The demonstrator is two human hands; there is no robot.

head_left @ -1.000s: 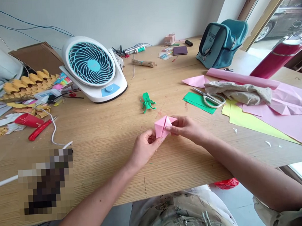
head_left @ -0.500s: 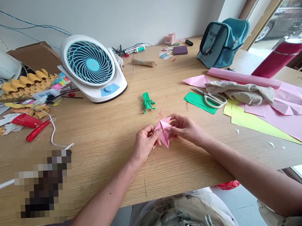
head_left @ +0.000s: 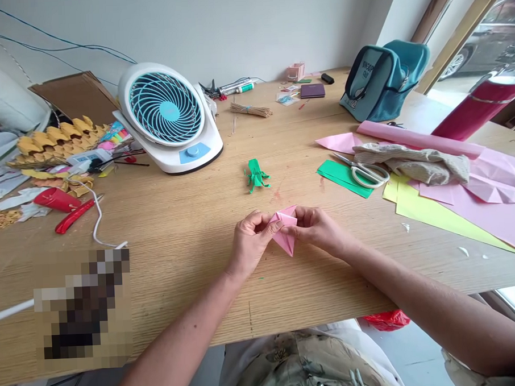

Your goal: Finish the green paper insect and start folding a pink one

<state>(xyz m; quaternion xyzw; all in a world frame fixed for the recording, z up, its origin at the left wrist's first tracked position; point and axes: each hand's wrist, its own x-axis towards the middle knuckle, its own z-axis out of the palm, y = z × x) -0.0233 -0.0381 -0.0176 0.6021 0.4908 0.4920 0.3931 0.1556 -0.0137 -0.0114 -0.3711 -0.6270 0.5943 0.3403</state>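
Note:
Between my two hands is a folded piece of pink paper, with a point toward me and another toward the far right. My left hand pinches its left side, thumb on top. From the right, my right hand grips the other edge, its thumb across the paper's middle. Some fingers are hidden behind the folds. Just beyond the hands, a green folded-paper figure with thin legs rests on the wooden table.
White-handled scissors lie on green paper, beside a crumpled cloth and yellow and pink sheets. A white fan stands at back left, a blue bag and red flask at right. A red-handled knife lies left.
The pink paper's upper part is now folded into a flat flap, where a lengthwise central crease showed before. Both thumbs have shifted slightly on it. The whole view has moved a little.

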